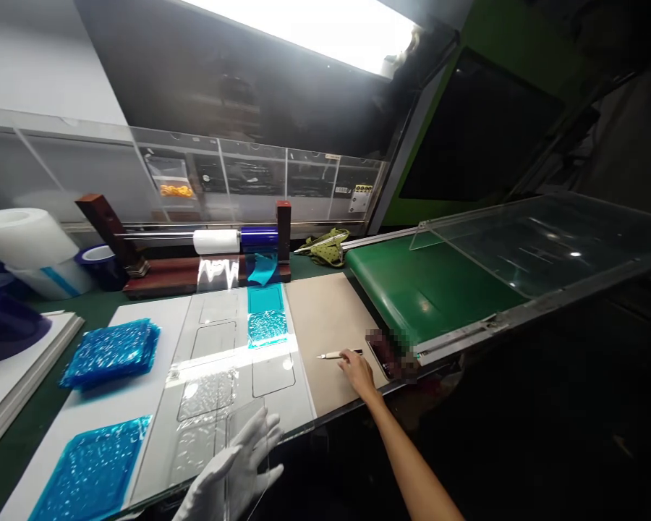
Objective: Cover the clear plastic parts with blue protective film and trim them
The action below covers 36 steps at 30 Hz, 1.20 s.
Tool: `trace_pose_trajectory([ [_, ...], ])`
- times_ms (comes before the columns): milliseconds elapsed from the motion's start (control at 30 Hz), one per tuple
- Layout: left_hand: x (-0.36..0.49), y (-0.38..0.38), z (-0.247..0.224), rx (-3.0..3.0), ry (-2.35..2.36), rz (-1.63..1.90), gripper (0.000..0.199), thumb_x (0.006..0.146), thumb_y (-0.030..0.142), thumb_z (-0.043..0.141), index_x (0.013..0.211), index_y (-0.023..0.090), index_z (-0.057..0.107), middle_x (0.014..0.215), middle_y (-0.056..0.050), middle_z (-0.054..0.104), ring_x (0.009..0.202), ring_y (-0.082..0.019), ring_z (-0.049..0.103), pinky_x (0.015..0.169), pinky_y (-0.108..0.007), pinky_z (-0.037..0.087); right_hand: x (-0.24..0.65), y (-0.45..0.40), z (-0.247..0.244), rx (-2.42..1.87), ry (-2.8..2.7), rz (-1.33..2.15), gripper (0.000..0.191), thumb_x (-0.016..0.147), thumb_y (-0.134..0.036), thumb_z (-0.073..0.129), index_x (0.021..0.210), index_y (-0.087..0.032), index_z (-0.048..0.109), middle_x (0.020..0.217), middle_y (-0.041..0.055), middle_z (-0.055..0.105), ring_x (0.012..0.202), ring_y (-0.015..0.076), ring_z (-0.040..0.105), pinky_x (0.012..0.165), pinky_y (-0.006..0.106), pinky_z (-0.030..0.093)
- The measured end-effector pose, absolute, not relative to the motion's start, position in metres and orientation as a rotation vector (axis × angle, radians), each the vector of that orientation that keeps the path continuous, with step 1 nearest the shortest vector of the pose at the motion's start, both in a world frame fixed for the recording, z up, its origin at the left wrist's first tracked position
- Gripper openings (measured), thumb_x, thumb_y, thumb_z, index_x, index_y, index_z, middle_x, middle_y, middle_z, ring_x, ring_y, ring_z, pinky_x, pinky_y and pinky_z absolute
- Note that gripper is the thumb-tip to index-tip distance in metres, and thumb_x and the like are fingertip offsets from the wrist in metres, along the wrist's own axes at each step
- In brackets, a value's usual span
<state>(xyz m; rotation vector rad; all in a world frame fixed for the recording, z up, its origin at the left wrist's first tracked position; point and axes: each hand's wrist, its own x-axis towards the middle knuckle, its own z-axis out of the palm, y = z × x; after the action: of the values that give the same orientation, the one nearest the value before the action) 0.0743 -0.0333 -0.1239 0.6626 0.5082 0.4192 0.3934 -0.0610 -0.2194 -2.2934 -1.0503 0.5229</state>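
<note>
My left hand, in a white glove, holds a clear rectangular panel near the table's front edge, fingers behind it and thumb at its left side. My bare right hand has its fingertips closed on a craft knife, whose blade points left over the brown board. Left of the board, a clear film strip and a blue film strip lie over drawn rectangular outlines. Blue-filmed panels form a stack, and another blue-filmed panel lies in front.
A wooden stand holds a white roll and a blue roll. More film rolls stand at left. A phone lies beside the green conveyor belt, which has a clear cover. A lamp hangs overhead.
</note>
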Motion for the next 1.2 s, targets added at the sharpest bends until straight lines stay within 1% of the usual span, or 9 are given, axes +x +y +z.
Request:
trace_pose_trajectory([
  [167,0.045,-0.04,-0.115,0.454,0.423,0.478,0.084,0.07,0.076,0.039,0.133,0.02,0.046,0.148,-0.012,0.034,0.139,-0.033,0.02,0.106,-0.06,0.029,0.4,-0.009,-0.216,-2.352,-1.363,0.589,0.03,0.089,-0.035,0.056,0.112,-0.017,0.057,0.117,0.0069,0.058,0.103,0.0202,0.057,0.088,0.044,0.048],
  [333,0.02,-0.045,-0.103,0.68,0.598,0.56,0.092,0.075,0.079,0.011,0.143,0.018,0.028,0.151,-0.013,0.028,0.138,-0.031,0.025,0.105,-0.056,0.034,0.403,-0.012,-0.211,-2.261,-1.435,0.579,0.021,0.09,-0.033,0.05,0.094,-0.015,0.061,0.093,0.0054,0.063,0.086,0.0169,0.059,0.079,0.035,0.047],
  [433,0.014,-0.043,-0.101,0.949,0.747,0.617,0.092,0.073,0.071,0.045,0.145,0.021,0.019,0.15,-0.013,0.028,0.138,-0.03,0.025,0.11,-0.051,0.029,0.39,-0.015,-0.199,-2.165,-1.379,0.583,0.036,0.095,-0.036,0.029,0.092,-0.015,0.058,0.072,0.0019,0.057,0.066,0.0149,0.055,0.065,0.029,0.043],
  [533,0.014,-0.041,-0.092,1.455,1.031,0.581,0.109,0.056,0.046,0.074,0.145,0.018,0.016,0.15,-0.015,0.026,0.14,-0.033,0.019,0.115,-0.051,0.015,0.352,-0.026,-0.172,-2.034,-1.355,0.648,0.048,0.095,-0.046,0.018,0.105,-0.016,0.054,0.065,-0.0028,0.05,0.055,0.0132,0.049,0.053,0.024,0.038],
  [633,0.014,-0.041,-0.072,1.951,1.156,0.391,0.112,0.054,0.038,0.074,0.145,0.023,0.011,0.152,-0.012,0.02,0.14,-0.034,0.014,0.115,-0.054,0.015,0.298,-0.053,-0.129,-1.726,-1.361,1.035,0.048,0.093,-0.053,0.028,0.105,-0.017,0.057,0.061,-0.005,0.043,0.05,0.011,0.043,0.046,0.022,0.035],
  [733,0.011,-0.042,-0.051,2.121,1.102,0.26,0.116,0.052,0.04,0.074,0.146,0.028,0.007,0.152,-0.009,0.019,0.14,-0.033,0.016,0.114,-0.052,0.021,0.252,-0.087,-0.082,-1.463,-1.368,1.391,0.041,0.094,-0.049,0.034,0.102,-0.02,0.062,0.07,-0.0017,0.051,0.057,0.0105,0.048,0.055,0.023,0.042],
  [900,0.004,-0.048,-0.033,2.157,1.046,0.173,0.12,0.049,0.043,0.075,0.146,0.029,0.006,0.151,-0.009,0.021,0.137,-0.036,0.021,0.111,-0.05,0.029,0.216,-0.118,-0.052,-1.498,-1.514,1.291,0.039,0.086,-0.051,0.051,0.114,-0.025,0.061,0.096,0.0057,0.062,0.09,0.0196,0.057,0.085,0.033,0.047],
  [1033,0.001,-0.054,-0.026,2.157,1.001,0.183,0.12,0.049,0.048,0.076,0.146,0.03,0.008,0.15,-0.009,0.023,0.135,-0.035,0.028,0.107,-0.048,0.036,0.203,-0.122,-0.063,-1.334,-1.568,1.274,0.076,0.047,-0.059,0.08,0.11,-0.022,0.06,0.097,0.0066,0.061,0.088,0.0235,0.058,0.074,0.031,0.053],
  [1200,-0.001,-0.057,-0.019,2.175,0.97,0.186,0.117,0.049,0.047,0.076,0.145,0.025,0.014,0.148,-0.012,0.026,0.134,-0.035,0.03,0.106,-0.047,0.038,0.193,-0.124,-0.064,-1.291,-1.604,1.124,0.072,0.041,-0.062,0.081,0.097,-0.021,0.064,0.078,0.003,0.059,0.073,0.019,0.054,0.065,0.028,0.052],
])
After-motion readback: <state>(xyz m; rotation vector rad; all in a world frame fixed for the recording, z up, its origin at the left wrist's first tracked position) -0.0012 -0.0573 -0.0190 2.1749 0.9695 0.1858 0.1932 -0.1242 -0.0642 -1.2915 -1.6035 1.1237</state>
